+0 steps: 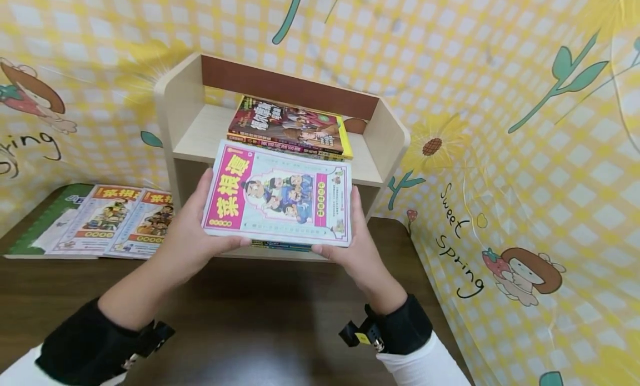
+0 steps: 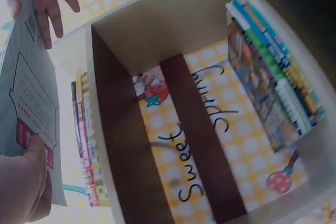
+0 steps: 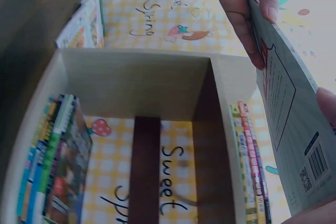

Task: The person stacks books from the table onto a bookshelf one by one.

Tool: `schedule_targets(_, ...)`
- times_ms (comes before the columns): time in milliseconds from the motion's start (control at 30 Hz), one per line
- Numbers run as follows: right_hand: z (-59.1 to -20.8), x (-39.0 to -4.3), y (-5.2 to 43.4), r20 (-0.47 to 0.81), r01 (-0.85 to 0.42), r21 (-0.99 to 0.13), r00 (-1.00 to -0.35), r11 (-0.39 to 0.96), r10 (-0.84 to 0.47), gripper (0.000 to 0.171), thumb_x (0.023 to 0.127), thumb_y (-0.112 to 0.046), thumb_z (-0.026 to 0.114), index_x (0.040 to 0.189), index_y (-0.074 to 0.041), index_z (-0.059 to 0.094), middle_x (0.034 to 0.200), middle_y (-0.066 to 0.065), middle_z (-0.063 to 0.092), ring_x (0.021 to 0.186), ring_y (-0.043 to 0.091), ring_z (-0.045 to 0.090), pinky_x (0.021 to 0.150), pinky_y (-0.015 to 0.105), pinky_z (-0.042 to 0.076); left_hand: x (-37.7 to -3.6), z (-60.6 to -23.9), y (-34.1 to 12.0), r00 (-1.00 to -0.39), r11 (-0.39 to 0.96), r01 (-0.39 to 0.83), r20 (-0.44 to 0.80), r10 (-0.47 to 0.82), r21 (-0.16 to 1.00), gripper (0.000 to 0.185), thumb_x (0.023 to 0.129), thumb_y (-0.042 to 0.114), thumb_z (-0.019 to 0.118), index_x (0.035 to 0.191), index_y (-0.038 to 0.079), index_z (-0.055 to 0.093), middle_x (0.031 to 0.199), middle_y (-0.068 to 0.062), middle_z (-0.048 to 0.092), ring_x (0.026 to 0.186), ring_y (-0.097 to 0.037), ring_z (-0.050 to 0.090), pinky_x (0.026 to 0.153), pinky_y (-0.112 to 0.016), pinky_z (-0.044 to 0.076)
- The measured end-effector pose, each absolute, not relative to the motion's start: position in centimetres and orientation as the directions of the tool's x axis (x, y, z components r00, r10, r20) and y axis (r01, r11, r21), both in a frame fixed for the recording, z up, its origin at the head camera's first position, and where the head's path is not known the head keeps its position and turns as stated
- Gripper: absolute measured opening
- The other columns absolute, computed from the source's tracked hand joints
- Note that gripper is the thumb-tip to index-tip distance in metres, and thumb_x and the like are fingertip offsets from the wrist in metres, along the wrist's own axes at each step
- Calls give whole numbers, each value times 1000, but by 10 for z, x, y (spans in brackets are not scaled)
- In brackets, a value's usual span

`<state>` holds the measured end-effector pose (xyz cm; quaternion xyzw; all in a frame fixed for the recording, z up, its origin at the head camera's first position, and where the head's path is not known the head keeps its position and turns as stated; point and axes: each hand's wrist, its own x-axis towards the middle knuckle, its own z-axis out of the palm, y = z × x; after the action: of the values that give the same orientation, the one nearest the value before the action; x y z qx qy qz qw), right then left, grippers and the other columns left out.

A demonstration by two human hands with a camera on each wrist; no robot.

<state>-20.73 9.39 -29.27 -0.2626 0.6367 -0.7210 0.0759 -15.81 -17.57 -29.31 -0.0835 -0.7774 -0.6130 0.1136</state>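
Lying at the far left of the dark table [image 1: 280, 330], three thin books [image 1: 100, 222] fan out flat against the yellow checked backdrop [image 1: 525, 153], well apart from the hands. Next comes the left hand [image 1: 192, 239], fingers under the left edge of a pink-covered paperback [image 1: 280, 194] and the thumb curled over its near corner. The paperback is held flat and level in front of the small wooden shelf [image 1: 390, 147], just above its lower opening and touching neither board as far as I can tell. The right hand [image 1: 357, 244] grips the opposite edge, fingers curled beneath and the thumb on top.

Judging by its slim spine and glossy cover, the paperback looks light, somewhat bendable and a little slick. A hold at both short edges, as now, seems right to keep it from sagging or slipping; a pinch at one corner would likely let it droop.

As for what the shelf holds: its upper board carries a small stack of books [image 1: 292, 128] lying flat, a dark red cover uppermost. The lower compartment holds another flat pile of books [image 3: 50, 166], spines in blue, green and white; in the head view only an edge of it peeks out beneath the paperback.
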Motion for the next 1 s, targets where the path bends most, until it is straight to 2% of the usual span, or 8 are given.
schedule_targets(133, -275, -218, 92, 276, -241, -961, -862, -136, -425, 116, 80, 12, 69, 154, -28, -11, 161, -7, 11, 132, 23, 45, 97, 30, 47, -167, -275, -176, -954, 225, 291, 301, -10, 930, 114, 78, 13, 81, 156, 23, -1, 147, -13, 39, 104, -11, 58, 78, -16, 52)
schedule_targets(233, -263, -227, 90, 257, -253, -965, -887, -63, -384, 112, 82, 9, 68, 155, -25, -10, 161, -7, 8, 133, 16, 43, 101, 26, 43, -177, -264, -177, -959, 213, 274, 284, -17, 938, 116, 78, 16, 81, 156, 26, -4, 148, -13, 39, 102, -7, 58, 78, -15, 52)
schedule_targets(400, -248, -246, 85, 250, -281, -958, -912, 50, -324, 103, 87, -1, 69, 156, -19, -5, 162, -3, 2, 143, 9, 21, 115, 27, 23, -200, -247, -176, -970, 182, 228, 239, -40, 957, 110, 79, 17, 81, 156, 26, 3, 143, -12, 45, 104, -11, 59, 82, -15, 50)
schedule_targets(533, -244, -259, 81, 223, -273, -951, -933, 148, -284, 95, 90, -10, 68, 156, -15, -1, 163, 0, 0, 147, 11, 1, 119, 32, 9, -215, -239, -175, -981, 169, 175, 186, -57, 970, 107, 80, 16, 80, 157, 22, 6, 139, -11, 47, 107, -16, 57, 86, -19, 50)
schedule_targets(700, -247, -270, 79, 178, -249, -935, -946, 253, -271, 91, 92, -23, 66, 156, -15, 2, 162, -1, -3, 147, 12, -6, 119, 36, 3, -224, -238, -174, -983, 218, 141, 162, -83, 966, 98, 82, 21, 78, 156, 16, 14, 137, -14, 48, 113, -21, 53, 97, -32, 44)
schedule_targets(767, -247, -273, 77, 174, -252, -923, -948, 293, -268, 91, 92, -28, 66, 156, -17, 3, 162, -2, -4, 146, 11, -9, 119, 37, 0, -226, -238, -175, -978, 272, 145, 180, -106, 951, 89, 82, 24, 78, 152, 12, 24, 139, -17, 44, 117, -26, 48, 99, -39, 40)
schedule_targets(867, -244, -275, 75, 177, -264, -893, -951, 365, -255, 91, 91, -35, 66, 156, -18, 6, 163, 1, -3, 147, 13, -12, 119, 42, -2, -230, -236, -177, -967, 391, 156, 220, -125, 907, 84, 83, 28, 77, 149, 6, 29, 148, -23, 29, 128, -36, 37, 105, -50, 33)
schedule_targets(1000, -237, -280, 73, 187, -287, -820, -952, 496, -242, 86, 91, -42, 65, 156, -20, 13, 163, 6, 3, 148, 23, -11, 117, 51, -4, -236, -233, -180, -962, 512, 158, 249, -115, 845, 88, 85, 32, 75, 152, 4, 24, 155, -24, 14, 139, -41, 21, 111, -58, 23)
